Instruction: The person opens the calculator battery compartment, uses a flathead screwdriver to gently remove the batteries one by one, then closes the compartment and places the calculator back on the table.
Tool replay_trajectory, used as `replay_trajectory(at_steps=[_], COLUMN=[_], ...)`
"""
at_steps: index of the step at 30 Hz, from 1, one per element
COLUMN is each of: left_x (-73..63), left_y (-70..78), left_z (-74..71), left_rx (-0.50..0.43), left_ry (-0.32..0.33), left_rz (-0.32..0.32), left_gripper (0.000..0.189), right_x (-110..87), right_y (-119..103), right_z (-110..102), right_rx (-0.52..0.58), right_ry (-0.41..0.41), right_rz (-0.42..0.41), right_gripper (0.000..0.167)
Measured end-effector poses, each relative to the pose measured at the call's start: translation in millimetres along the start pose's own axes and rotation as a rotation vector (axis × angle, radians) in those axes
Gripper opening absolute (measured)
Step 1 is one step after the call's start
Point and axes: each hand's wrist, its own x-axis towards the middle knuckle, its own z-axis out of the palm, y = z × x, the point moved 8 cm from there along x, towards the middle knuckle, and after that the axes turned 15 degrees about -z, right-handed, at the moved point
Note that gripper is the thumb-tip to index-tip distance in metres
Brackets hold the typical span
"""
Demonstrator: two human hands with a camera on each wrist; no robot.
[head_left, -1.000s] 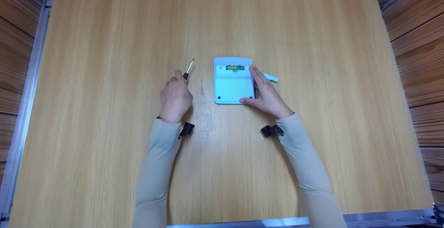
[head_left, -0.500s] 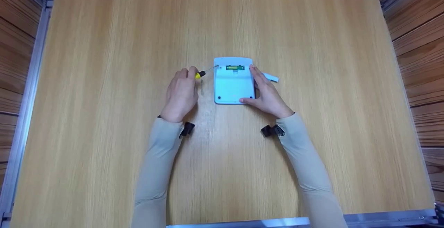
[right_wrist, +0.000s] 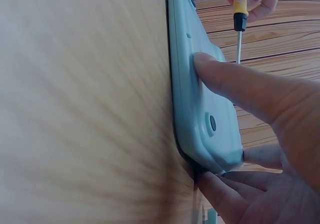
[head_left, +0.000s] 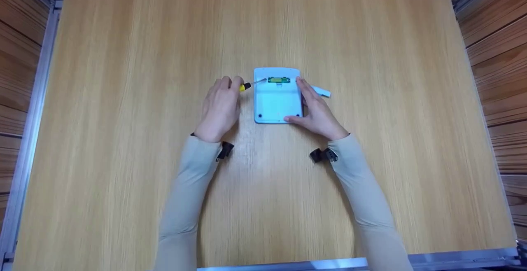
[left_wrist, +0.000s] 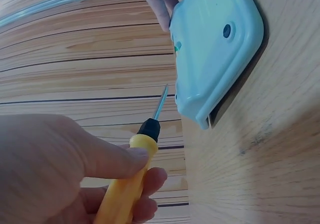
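Left hand [head_left: 220,110] grips screwdriver [left_wrist: 122,194]; right hand [head_left: 319,116] — device [head_left: 276,103]

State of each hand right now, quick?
Left hand: closed, holding the yellow-handled screwdriver.
Right hand: holding the blue device along its side.

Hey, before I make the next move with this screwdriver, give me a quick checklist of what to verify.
1. Screwdriver held in the left hand: ok, gripped by its yellow handle.
2. Blue device steadied: ok, the right hand holds its right side, thumb on the upturned face.
3. Battery exposed: ok, it shows uncovered in its slot.
4. Small blue piece out of the way: ok, it lies off the device, beside the right hand.
5. Screwdriver tip touching the battery or slot: cannot tell; contact isn't clear in any view.
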Motion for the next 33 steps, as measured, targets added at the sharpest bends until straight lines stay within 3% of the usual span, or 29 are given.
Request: replay_trajectory(at_steps=[9,17,21,29,33], left_x=[1.0,0.1,0.1,0.9,2.9], left_y=[10.1,27.6,39.1,68.8,78.9], left_z=[-3.8,-12.0,-14.2,-14.2,-14.3], left_rx=[0.056,0.148,0.246,0.526,0.593], left_ry=[-0.029,0.055,0.068,0.093,0.078], left_rz=[0.017,0.081,0.095,0.146,0.163], left_gripper=[0.033,0.027,0.028,0.026,0.024], right_x=[-1.9,-0.9,-0.6,0.3,0.3], right_y=[0,0,1,1,1], right_z=[0,0,1,0,-1], right_rx=[0.014,0.020,0.025,0.024,0.020], right_ry=[-0.002,-0.001,-0.004,0.006,0.007], right_rz=[0.006,0.003,0.008,-0.016,-0.024], right_gripper=[0.099,0.098,0.099,0.100,0.100])
